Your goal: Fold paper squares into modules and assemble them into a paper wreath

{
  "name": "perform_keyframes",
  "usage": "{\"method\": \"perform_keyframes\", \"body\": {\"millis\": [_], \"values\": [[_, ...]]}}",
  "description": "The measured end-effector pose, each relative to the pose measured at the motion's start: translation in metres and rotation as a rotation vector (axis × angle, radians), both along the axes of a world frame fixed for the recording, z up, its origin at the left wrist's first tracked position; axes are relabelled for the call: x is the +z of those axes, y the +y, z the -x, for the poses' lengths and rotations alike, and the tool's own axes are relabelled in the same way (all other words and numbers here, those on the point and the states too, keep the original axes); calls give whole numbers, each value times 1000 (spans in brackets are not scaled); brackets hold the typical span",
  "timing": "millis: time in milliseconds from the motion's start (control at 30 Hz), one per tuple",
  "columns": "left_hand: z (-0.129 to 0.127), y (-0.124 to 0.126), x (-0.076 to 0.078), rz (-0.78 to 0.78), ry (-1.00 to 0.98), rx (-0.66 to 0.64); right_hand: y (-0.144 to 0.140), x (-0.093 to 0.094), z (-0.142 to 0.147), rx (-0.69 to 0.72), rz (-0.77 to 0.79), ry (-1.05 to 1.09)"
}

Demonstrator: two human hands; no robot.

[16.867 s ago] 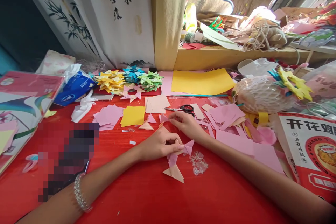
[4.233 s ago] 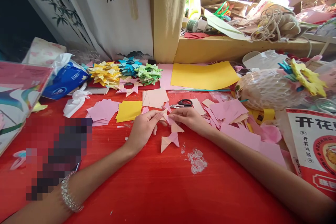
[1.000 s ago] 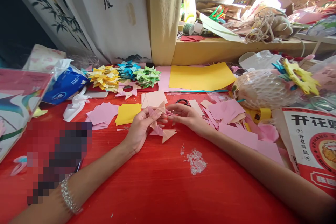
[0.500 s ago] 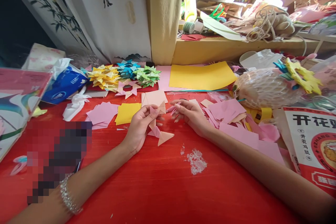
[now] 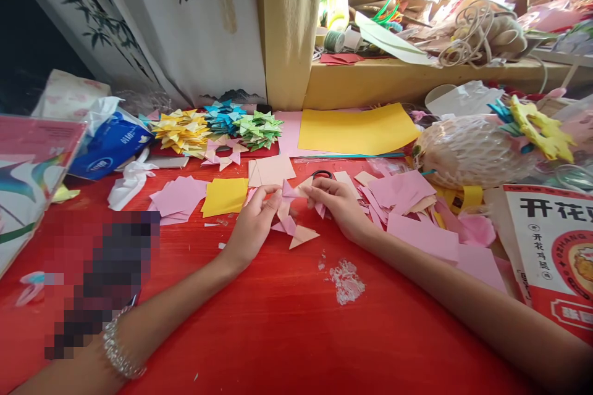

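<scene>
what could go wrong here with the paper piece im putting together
The folded pink and peach piece is pinched only at its top by the left hand and right hand, so the lower units may slip apart. The scissors lie half hidden just behind the right hand, which could knock them. Loose pink squares crowd that wrist and could get swept aside.

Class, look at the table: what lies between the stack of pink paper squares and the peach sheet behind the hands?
In the head view, a yellow paper square lies flat between the pink squares and the peach sheet.
</scene>
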State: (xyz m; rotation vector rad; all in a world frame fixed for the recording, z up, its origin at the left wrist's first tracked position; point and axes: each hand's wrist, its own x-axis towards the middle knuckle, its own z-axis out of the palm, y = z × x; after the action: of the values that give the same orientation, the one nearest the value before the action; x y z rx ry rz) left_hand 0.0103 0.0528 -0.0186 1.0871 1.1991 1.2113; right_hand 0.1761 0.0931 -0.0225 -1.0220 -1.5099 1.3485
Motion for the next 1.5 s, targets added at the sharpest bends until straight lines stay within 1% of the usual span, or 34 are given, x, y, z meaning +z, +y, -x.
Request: {"method": "perform_keyframes", "body": {"millis": [67, 133, 300, 467, 600, 767, 867, 967, 1067, 1133, 1233, 1300, 1367, 1500], "values": [[0, 1, 0, -25, 43, -12, 1, -1, 0, -57, 45, 74], [1, 2, -1, -47, 87, -29, 2, -1, 0, -61, 64, 101], [3, 2, -1, -29, 89, -56, 0, 0, 0, -8, 32, 16], [3, 1, -1, -1, 51, -99, 0, 0, -2, 37, 18, 0], [3, 2, -2, -9, 10, -174, 1, -2, -3, 59, 9, 4], [5, 2, -3, -11, 53, -196, 2, -4, -4, 76, -1, 7], [5, 3, -3, -26, 75, -176, 2, -2, -3, 123, -17, -33], [5, 4, -3, -42, 73, -133, -1, 0, -2, 205, -41, -111], [5, 5, -4, -73, 88, -147, -2, 1, -1, 277, -53, -153], [5, 6, -5, -78, 75, -138, -2, 0, 0, 245, -30, -89], [6, 8, -4, -46, -35, -85, 1, -3, 1, 104, 20, 105], [7, 8, -3, -16, -101, -66, 3, -5, 1, 52, 18, 188], [7, 8, -2, 6, -124, -57, 4, -6, 1, 56, -8, 192], [6, 7, -1, 16, -107, -64, 2, -5, -1, 89, -44, 111]]}}
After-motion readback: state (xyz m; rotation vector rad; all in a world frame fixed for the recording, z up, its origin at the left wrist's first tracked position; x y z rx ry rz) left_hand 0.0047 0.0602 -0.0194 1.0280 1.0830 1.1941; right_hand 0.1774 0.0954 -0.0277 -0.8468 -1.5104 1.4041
